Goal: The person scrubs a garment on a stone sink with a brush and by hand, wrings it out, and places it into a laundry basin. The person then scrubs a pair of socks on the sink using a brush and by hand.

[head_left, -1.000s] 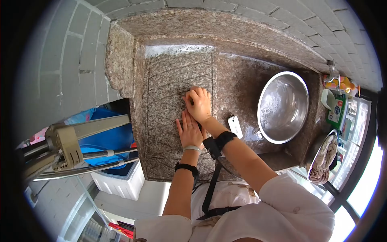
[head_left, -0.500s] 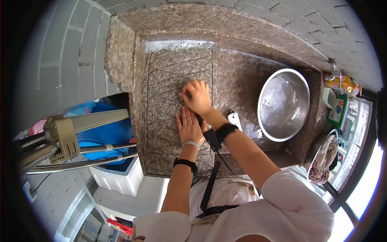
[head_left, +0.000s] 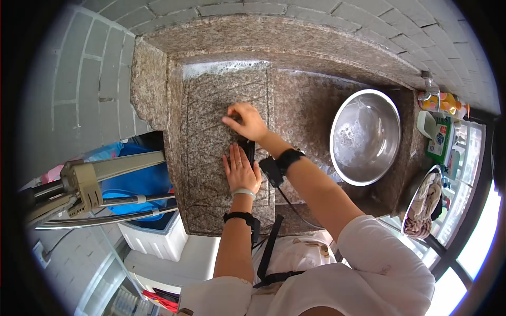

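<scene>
My left hand (head_left: pixel 243 171) lies flat on the grooved stone washboard (head_left: pixel 205 158), fingers spread and pointing away from me. Just beyond it my right hand (head_left: pixel 246 121) is curled over the board with its fingers closed; what they hold, if anything, is hidden. A small dark item (head_left: pixel 247 150) shows between the two hands and beside the left fingers, too unclear to name. White foam (head_left: pixel 226 67) lines the far edge of the board.
A steel basin (head_left: pixel 365 138) stands right of the board in the stone sink. A tap (head_left: pixel 428 84), a green box (head_left: pixel 439 142) and a bowl of cloths (head_left: pixel 423 205) are at the far right. Metal poles (head_left: pixel 126 200) and a blue tub (head_left: pixel 139 176) are on the left.
My right hand has shifted a little left and its wrist has turned, showing more of the dark item. My left hand has stayed on the board. The view has shifted slightly.
</scene>
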`<control>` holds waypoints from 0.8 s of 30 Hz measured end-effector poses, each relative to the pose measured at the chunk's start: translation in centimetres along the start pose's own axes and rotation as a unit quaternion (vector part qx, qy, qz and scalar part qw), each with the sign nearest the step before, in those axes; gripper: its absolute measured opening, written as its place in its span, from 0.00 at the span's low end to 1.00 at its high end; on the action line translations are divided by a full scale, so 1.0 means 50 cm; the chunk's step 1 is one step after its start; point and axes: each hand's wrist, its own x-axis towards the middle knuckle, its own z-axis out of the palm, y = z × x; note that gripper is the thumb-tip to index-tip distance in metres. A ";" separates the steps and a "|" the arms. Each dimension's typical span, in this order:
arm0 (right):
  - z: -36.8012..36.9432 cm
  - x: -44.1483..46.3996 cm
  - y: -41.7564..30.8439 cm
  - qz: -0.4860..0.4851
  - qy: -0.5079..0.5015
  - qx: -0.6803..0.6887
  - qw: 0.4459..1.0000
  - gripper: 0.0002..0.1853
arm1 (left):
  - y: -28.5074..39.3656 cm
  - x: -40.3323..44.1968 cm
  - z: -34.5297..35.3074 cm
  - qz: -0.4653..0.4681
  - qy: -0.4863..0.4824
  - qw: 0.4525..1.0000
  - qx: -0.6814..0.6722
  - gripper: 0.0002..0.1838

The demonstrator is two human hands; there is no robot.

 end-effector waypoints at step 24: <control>-0.505 -0.583 0.439 0.481 0.467 0.467 0.577 0.23 | 0.007 0.004 0.019 -0.002 0.094 0.995 -0.031 0.34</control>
